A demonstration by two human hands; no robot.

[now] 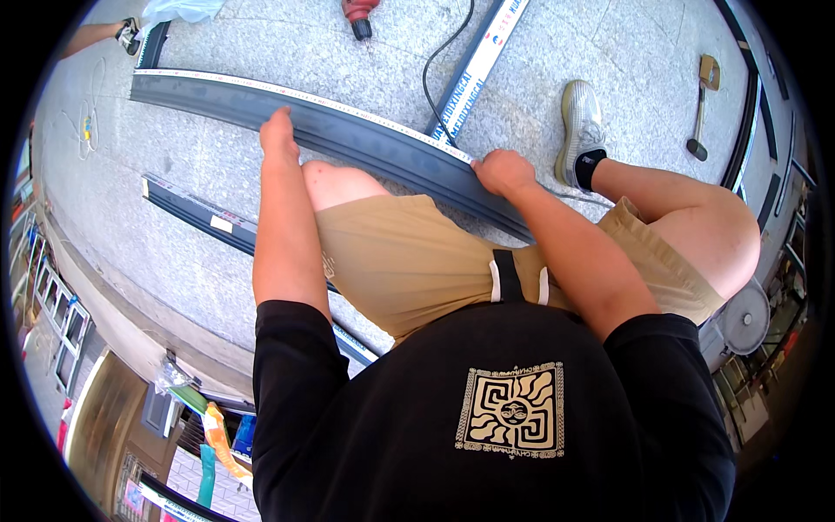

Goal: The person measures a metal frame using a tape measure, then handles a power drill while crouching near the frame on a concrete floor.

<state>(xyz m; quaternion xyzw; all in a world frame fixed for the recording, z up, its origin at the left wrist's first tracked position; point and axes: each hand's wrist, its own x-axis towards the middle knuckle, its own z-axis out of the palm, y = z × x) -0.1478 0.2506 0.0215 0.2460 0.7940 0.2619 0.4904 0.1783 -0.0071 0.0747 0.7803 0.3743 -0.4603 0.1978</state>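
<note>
Evidently, both hands (pixel 277 135) (pixel 504 172) hold a grey profile (pixel 374 148) near a white strip (pixel 483 67) with blue lettering.

Left arm (pixel 289 235): nearly straight, reaching forward.
Left wrist (pixel 280 163): about in line with the arm.
Left hand (pixel 277 135): thumb side showing, the rest mostly hidden; grip unclear.
Right arm (pixel 581 248): reaching forward, slanting leftward.
Right hand (pixel 505 172): back up, curled; fingertips hidden, closure unclear.
Right knee (pixel 738 233): bent, turned outward.
</note>
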